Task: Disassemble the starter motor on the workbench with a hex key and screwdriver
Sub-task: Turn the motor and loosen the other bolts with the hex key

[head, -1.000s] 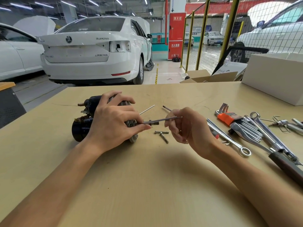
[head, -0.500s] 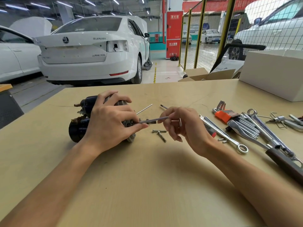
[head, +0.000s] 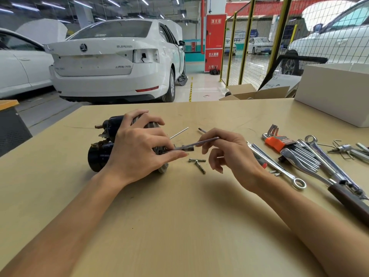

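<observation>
**Long bolt lies along the motor's axis, pointing right**

Head view: the starter motor (head: 103, 154) lies on its side on the bench (head: 179, 226), left of centre, long axis running left to right. The left hand (head: 137, 152) wraps its fingers over the housing. A long through bolt (head: 191, 146) projects rightward from the motor's end; the right hand (head: 229, 154), nearer that end, pinches it in its fingertips. Judging by this, withdrawal goes rightward, toward the loose bolts (head: 197, 162).

Black starter motor (head: 99, 156); tan workbench (head: 179, 226); orange hex-key holder (head: 276, 142).
</observation>
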Demonstrator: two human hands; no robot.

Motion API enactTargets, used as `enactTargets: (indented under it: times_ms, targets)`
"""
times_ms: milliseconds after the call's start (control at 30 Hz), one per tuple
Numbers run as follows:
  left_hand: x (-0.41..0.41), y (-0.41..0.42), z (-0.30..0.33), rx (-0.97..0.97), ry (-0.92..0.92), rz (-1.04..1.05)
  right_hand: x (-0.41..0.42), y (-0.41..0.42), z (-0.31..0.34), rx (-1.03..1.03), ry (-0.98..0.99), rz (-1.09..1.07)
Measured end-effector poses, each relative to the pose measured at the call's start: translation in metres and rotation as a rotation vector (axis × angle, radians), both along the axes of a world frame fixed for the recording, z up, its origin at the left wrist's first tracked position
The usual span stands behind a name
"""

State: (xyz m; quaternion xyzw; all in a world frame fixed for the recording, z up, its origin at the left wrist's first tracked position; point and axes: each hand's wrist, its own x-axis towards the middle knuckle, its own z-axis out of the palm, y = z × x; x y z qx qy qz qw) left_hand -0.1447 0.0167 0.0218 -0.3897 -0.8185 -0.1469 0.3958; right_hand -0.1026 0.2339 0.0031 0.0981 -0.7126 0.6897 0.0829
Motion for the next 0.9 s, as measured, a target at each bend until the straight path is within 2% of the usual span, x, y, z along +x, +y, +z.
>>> enactTargets:
  times_ms: [133, 267, 433, 533, 700, 900]
  targets:
    - [-0.0005, -0.0003, -0.0003, -0.002, 0.022, -0.002, 0.0001, -0.0022, -0.0003, 0.002, -0.02, -0.022]
    - [-0.0016, -0.0001, -0.0004, 0.008, 0.019, -0.001, 0.0, -0.0035, 0.0008, -0.036, -0.16, -0.019]
    - [-0.002, 0.0001, -0.0005, 0.011, 0.019, 0.002, 0.0006, -0.0013, 0.0052, -0.14, -0.255, 0.132]
    - [-0.0024, -0.0007, -0.0003, 0.004, 0.008, 0.009, 0.0005, 0.0003, 0.0081, -0.166, -0.223, 0.235]
    - [-0.0033, -0.0009, -0.0012, -0.02, 0.013, 0.038, 0.003, 0.0012, 0.0067, -0.161, -0.114, 0.231]
    - [-0.0018, -0.0003, -0.0011, -0.024, 0.01, 0.055, 0.0014, 0.0003, 0.0011, -0.029, 0.001, 0.048]
